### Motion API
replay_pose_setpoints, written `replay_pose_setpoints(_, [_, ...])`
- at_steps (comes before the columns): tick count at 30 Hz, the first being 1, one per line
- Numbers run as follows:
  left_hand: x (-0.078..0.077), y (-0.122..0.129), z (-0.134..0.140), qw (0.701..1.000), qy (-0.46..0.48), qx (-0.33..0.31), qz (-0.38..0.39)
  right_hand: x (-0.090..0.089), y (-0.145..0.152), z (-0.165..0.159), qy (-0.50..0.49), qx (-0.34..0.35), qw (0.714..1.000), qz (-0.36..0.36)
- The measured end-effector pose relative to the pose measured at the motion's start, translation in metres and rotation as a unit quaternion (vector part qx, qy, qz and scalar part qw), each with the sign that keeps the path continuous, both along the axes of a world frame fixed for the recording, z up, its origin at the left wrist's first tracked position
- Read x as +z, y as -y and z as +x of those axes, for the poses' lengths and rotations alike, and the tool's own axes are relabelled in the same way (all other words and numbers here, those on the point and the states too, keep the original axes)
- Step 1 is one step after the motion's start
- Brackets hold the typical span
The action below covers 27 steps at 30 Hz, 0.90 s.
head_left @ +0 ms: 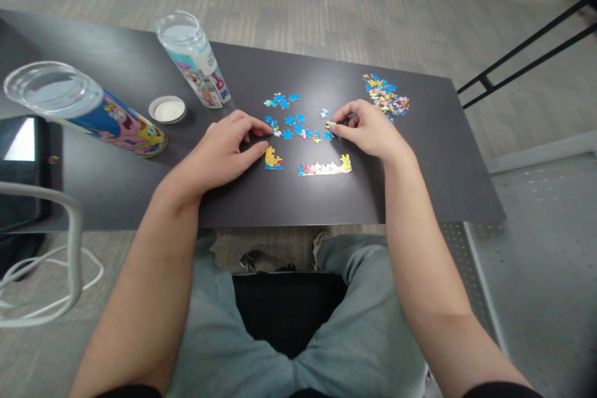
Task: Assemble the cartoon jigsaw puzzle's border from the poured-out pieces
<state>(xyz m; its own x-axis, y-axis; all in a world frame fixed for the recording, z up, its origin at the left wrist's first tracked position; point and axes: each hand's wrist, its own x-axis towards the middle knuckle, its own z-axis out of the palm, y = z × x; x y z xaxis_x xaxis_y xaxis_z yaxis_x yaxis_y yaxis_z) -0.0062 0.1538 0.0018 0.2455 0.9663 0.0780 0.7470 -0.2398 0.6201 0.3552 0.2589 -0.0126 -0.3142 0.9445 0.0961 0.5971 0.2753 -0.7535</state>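
Note:
My right hand [366, 127] pinches a small jigsaw puzzle piece [331, 124] between thumb and fingertips, just above the right end of the loose blue pieces. My left hand [233, 142] rests on the table with thumb and fingers apart, its fingertips beside the loose blue puzzle pieces [290, 120]. Near the left thumb lies a small joined yellow corner section [273, 159]. To its right is a longer joined strip [325, 169] with a yellow right end. A heap of mixed pieces [386, 94] lies beyond my right hand.
Two clear-topped printed canisters, a smaller one [198, 65] and a larger one [93, 109], stand on the dark table [298, 202] at the left. A round white lid [168, 110] lies between them. A black device [23, 168] and white cable [69, 261] are at far left.

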Motion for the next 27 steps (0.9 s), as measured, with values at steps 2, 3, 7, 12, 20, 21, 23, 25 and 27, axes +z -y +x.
replay_pose_setpoints(2, [0.001,0.0,0.0,1.0,0.004,-0.001,0.001,0.001,0.001,0.0,-0.006,0.007,1.0,-0.018])
replay_pose_setpoints(3, [0.001,-0.001,0.0,1.0,0.005,-0.002,0.001,0.001,0.001,-0.001,-0.011,0.01,1.0,-0.023])
replay_pose_setpoints(7, [0.0,0.0,0.0,1.0,0.004,-0.006,0.002,-0.001,0.001,-0.002,-0.029,0.025,0.999,-0.023])
replay_pose_setpoints(12, [-0.002,0.001,0.0,1.0,0.012,-0.004,0.007,0.002,0.0,0.002,0.014,0.032,0.999,0.025])
replay_pose_setpoints(20, [0.001,0.001,0.002,1.0,0.004,-0.008,0.01,0.004,0.005,0.004,-0.055,0.067,0.995,-0.053])
replay_pose_setpoints(21, [0.001,0.001,0.002,1.0,0.004,-0.009,0.009,0.005,0.005,0.003,-0.07,0.074,0.993,-0.065])
replay_pose_setpoints(23, [0.001,0.001,0.002,1.0,0.003,-0.009,0.008,0.009,0.007,-0.002,-0.102,0.087,0.987,-0.083])
replay_pose_setpoints(25, [0.001,0.002,0.002,1.0,0.002,-0.008,0.009,0.015,0.011,-0.008,-0.133,0.105,0.981,-0.092])
replay_pose_setpoints(27, [0.001,0.002,0.002,1.0,0.002,-0.009,0.009,0.023,0.017,-0.018,-0.159,0.128,0.973,-0.104])
